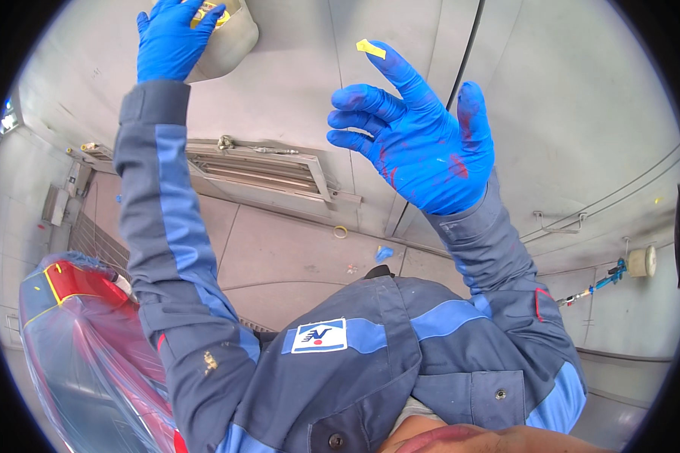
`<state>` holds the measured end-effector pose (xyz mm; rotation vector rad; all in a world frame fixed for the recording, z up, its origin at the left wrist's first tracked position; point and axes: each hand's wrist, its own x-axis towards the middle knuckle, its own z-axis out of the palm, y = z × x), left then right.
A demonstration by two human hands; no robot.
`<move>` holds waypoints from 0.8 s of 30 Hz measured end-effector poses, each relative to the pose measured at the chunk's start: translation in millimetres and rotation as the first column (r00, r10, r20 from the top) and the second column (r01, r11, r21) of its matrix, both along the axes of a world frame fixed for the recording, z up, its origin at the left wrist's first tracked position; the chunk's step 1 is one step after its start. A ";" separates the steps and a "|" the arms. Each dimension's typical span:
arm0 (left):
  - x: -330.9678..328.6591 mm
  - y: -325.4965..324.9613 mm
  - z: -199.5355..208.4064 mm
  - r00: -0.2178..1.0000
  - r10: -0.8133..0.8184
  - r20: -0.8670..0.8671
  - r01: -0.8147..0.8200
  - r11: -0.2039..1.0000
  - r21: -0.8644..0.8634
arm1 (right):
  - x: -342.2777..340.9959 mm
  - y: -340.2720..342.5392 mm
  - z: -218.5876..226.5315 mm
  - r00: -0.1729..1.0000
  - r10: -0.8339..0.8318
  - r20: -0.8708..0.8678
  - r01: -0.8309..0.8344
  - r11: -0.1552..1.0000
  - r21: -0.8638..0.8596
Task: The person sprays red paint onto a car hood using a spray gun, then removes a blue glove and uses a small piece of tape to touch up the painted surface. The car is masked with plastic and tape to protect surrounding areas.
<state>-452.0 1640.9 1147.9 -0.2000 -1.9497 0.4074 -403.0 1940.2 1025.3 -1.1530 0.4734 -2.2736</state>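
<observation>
My left hand (170,44), in a blue glove, reaches to the upper left edge of the picture. Its thumb and fingers curve round a yellow thing with dark marks (210,13), partly cut off and covered by the hand. Against it shows a pale grey, rounded body (234,47); what it is I cannot make out. My right hand (431,143), gloved in blue with red smears, is raised palm up, fingers apart. A small torn strip of yellow tape (371,50) sticks to its index fingertip.
A low louvred wall vent (257,170) is beyond my left arm. On the floor lie a yellow tape ring (341,232) and a crumpled blue scrap (384,254). Plastic film covers a red panel (79,281) at left. A blue spray gun (616,273) hangs at right.
</observation>
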 end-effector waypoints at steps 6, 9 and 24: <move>72.9 105.9 -93.9 0.367 -0.881 -0.299 0.280 -0.202 0.939 | 6.0 -17.5 -8.3 1.000 0.009 -0.023 -0.009 1.000 0.003; 83.1 118.7 -106.1 0.377 -0.777 -0.504 0.157 -0.483 0.862 | 4.6 -24.5 -15.5 0.997 0.055 -0.056 -0.053 0.998 0.034; 85.6 132.7 -143.1 0.442 -0.698 -0.563 0.834 0.088 0.545 | -28.7 -72.6 0.9 0.834 -0.483 0.266 0.433 0.872 0.227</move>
